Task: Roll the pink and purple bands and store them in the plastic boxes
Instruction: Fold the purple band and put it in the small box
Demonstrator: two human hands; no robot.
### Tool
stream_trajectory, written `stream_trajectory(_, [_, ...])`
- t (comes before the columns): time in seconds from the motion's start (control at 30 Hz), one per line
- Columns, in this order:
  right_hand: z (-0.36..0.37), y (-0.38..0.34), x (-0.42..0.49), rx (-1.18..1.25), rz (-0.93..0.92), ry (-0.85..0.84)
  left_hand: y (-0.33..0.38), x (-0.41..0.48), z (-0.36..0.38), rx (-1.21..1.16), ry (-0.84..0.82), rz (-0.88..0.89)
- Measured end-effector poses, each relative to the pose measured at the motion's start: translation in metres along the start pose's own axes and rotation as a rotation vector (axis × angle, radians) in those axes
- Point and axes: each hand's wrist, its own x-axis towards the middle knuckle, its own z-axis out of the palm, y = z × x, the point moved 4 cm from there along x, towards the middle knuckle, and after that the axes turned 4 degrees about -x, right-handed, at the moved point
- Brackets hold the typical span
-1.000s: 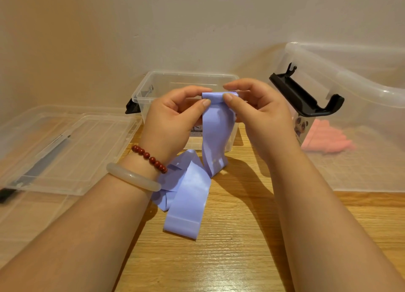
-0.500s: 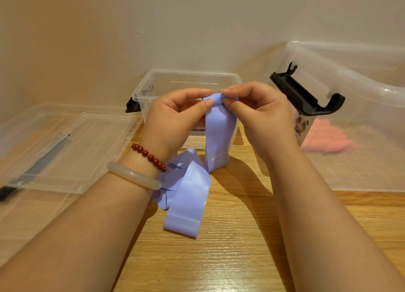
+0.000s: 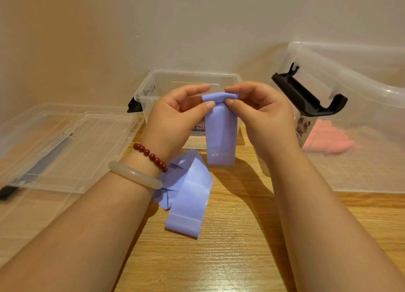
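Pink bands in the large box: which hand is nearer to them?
Right. The right hand pinches the purple band left of the pink bands; the left hand pinches it farther left.

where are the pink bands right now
In the head view, the pink bands lie at right inside the large clear box, just below its black latch.

The wooden bench (image 3: 230,258) fills the lower frame. On it rest a clear lid (image 3: 65,142) at left, a small clear box (image 3: 153,87) at upper centre and a large clear box (image 3: 361,94) at right. Loose folds of the purple band (image 3: 188,195) lie at centre.
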Motion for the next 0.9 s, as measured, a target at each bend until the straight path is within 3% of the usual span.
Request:
stream_trajectory(0.33, [0.0024,-0.0010,-0.0009,0.022,0.002,-0.054,0.0017,0.0001,-0.0024,0.016,0.033,0.039])
stream_trajectory(0.6, [-0.0010,0.0004,0.0014,0.030,0.013,0.028,0.0020,-0.0001,-0.0002,-0.007,0.040,0.034])
stream_trajectory(0.9, [0.0011,0.0036,0.0015,0.014,0.018,-0.008,0.0044,0.0005,-0.0035,0.053,0.095,0.090])
